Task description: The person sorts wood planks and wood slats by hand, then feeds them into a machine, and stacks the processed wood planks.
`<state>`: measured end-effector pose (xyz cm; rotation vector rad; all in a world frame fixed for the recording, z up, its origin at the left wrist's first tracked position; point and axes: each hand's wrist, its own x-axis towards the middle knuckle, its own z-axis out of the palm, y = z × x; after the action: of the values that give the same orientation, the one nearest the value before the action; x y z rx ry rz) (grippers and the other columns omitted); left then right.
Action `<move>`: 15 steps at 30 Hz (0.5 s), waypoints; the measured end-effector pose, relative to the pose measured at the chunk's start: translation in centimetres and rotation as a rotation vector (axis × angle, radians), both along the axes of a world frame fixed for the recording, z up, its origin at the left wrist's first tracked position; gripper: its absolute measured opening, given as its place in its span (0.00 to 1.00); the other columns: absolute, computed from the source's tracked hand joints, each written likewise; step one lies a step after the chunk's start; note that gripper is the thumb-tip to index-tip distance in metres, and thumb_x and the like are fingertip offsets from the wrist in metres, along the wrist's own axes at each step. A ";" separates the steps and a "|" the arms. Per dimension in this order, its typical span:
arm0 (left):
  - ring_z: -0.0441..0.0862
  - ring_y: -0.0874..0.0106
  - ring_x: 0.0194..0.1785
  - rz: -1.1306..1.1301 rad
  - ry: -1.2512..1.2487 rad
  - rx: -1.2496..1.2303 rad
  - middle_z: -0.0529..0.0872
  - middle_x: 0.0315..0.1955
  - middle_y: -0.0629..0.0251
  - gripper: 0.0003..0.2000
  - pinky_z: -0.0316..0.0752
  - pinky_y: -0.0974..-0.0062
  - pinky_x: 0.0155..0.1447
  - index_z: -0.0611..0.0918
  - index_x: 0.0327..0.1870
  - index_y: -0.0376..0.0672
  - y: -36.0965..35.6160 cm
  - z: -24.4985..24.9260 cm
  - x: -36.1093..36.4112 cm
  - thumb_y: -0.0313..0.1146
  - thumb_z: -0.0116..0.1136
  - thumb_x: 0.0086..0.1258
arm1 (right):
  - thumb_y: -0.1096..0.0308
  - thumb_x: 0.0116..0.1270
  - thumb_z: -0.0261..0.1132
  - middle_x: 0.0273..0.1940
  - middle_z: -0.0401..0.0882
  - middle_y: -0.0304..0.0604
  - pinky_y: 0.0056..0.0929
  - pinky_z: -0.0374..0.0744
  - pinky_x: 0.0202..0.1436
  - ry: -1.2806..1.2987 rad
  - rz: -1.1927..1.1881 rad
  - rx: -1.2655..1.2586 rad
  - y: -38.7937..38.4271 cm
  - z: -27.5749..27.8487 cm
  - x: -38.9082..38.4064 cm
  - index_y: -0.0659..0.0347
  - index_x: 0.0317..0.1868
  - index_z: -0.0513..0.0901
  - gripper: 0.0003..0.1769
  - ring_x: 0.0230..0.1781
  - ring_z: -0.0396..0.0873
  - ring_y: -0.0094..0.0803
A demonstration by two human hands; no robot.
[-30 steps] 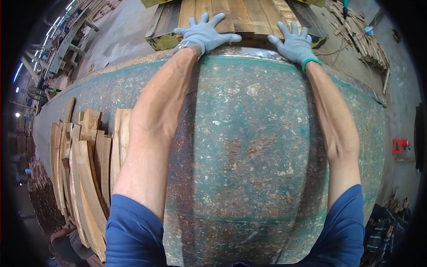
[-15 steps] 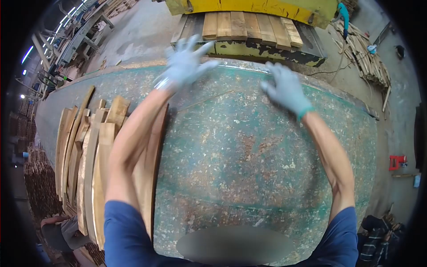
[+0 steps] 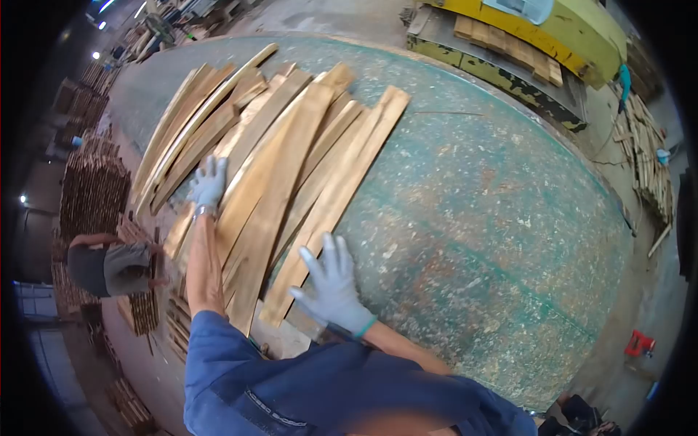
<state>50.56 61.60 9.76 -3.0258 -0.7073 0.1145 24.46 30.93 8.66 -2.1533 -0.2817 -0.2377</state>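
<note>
A loose pile of long wooden boards [image 3: 283, 163] lies slantwise on the left part of a worn green table [image 3: 465, 240]. My left hand [image 3: 208, 183], in a pale glove, rests among the boards on the pile's left side with fingers stretched forward. Beside the rightmost board [image 3: 345, 200] is my right hand [image 3: 333, 287], gloved too. Its fingers are spread, and the fingertips overlap the board's edge near its lower end. Neither hand has its fingers wrapped round a board.
A yellow machine [image 3: 538, 33] stands beyond the table's far edge, with a row of boards [image 3: 505, 47] under it. Wood strips [image 3: 643, 163] are heaped on the floor at right. Another person [image 3: 116, 265] is at left near stacked wood [image 3: 91, 189].
My view has swung left, toward the board pile. Both hands have come away from the table's far edge to the boards, the right one crossing to the pile's right edge.
</note>
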 end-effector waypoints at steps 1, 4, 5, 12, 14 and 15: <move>0.50 0.47 0.78 -0.005 0.028 -0.032 0.53 0.77 0.55 0.43 0.40 0.32 0.71 0.54 0.77 0.70 -1.3 1.1 -0.6 0.79 0.25 0.61 | 0.42 0.59 0.66 0.72 0.47 0.69 0.66 0.55 0.69 0.009 -0.005 -0.018 2.0 0.0 -0.1 0.52 0.73 0.63 0.45 0.71 0.47 0.73; 0.58 0.48 0.75 -0.017 0.128 0.008 0.60 0.73 0.49 0.46 0.45 0.40 0.73 0.55 0.77 0.70 -3.2 3.3 -1.8 0.82 0.28 0.57 | 0.35 0.58 0.65 0.73 0.39 0.74 0.73 0.48 0.68 0.056 -0.047 -0.055 5.8 -0.8 0.2 0.52 0.75 0.57 0.51 0.73 0.37 0.77; 0.60 0.48 0.74 -0.032 0.148 -0.005 0.61 0.73 0.48 0.47 0.46 0.42 0.73 0.55 0.77 0.70 -3.8 3.8 -2.2 0.83 0.29 0.56 | 0.35 0.58 0.65 0.73 0.38 0.74 0.73 0.47 0.69 0.076 -0.075 -0.074 6.2 -1.3 0.2 0.52 0.75 0.57 0.52 0.73 0.35 0.76; 0.74 0.52 0.66 -0.151 0.112 -0.023 0.70 0.65 0.38 0.55 0.66 0.55 0.63 0.55 0.78 0.59 -7.4 0.7 -5.9 0.86 0.36 0.49 | 0.21 0.51 0.56 0.76 0.33 0.71 0.70 0.36 0.72 0.183 -0.346 -0.289 2.9 -3.0 0.7 0.60 0.77 0.49 0.65 0.75 0.28 0.74; 0.75 0.52 0.64 -0.225 0.135 -0.054 0.72 0.64 0.38 0.56 0.67 0.56 0.62 0.55 0.78 0.60 -9.1 1.6 -7.6 0.86 0.37 0.48 | 0.20 0.49 0.57 0.76 0.33 0.70 0.70 0.36 0.72 0.289 -0.416 -0.341 2.2 -1.9 1.6 0.61 0.77 0.48 0.67 0.75 0.29 0.74; 0.76 0.52 0.63 -0.253 0.137 -0.079 0.72 0.63 0.38 0.56 0.68 0.56 0.61 0.55 0.78 0.61 -9.6 1.8 -8.4 0.86 0.37 0.48 | 0.21 0.49 0.59 0.76 0.33 0.70 0.70 0.36 0.72 0.364 -0.444 -0.355 1.7 -0.7 2.1 0.60 0.78 0.48 0.67 0.75 0.30 0.74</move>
<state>42.19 52.03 11.59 -3.1116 -0.3140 0.3455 26.60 32.58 7.92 -2.5396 0.3966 -0.0414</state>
